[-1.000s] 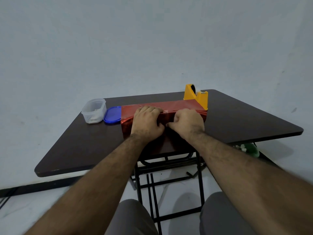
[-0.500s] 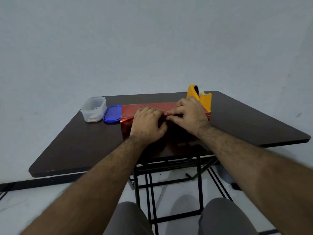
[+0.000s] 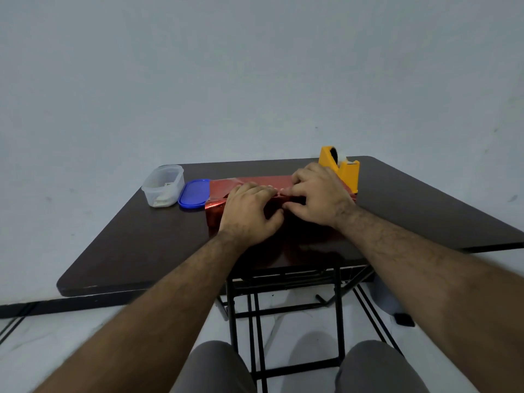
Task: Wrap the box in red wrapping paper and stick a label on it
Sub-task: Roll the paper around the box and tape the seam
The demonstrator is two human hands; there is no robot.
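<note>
**Hold the seam down and smooth it flat**

The box point(image 3: 279, 191), in red paper point(image 3: 217, 214), sits mid-table just in front of the dispenser point(image 3: 341, 171). Your left hand point(image 3: 251, 212) curls over the box's near top edge, pinning the paper; keep that pressure steady. Your right hand point(image 3: 317, 198) lies on top with fingers bent, thumb and fingertips pinching at the seam; press along it outward so nothing lifts or wrinkles.

Compared with a second ago, your right hand has moved up from the box's front onto its top, nearer the dispenser. The tub point(image 3: 163, 185) and lid point(image 3: 194, 193) lie left of the box.
</note>
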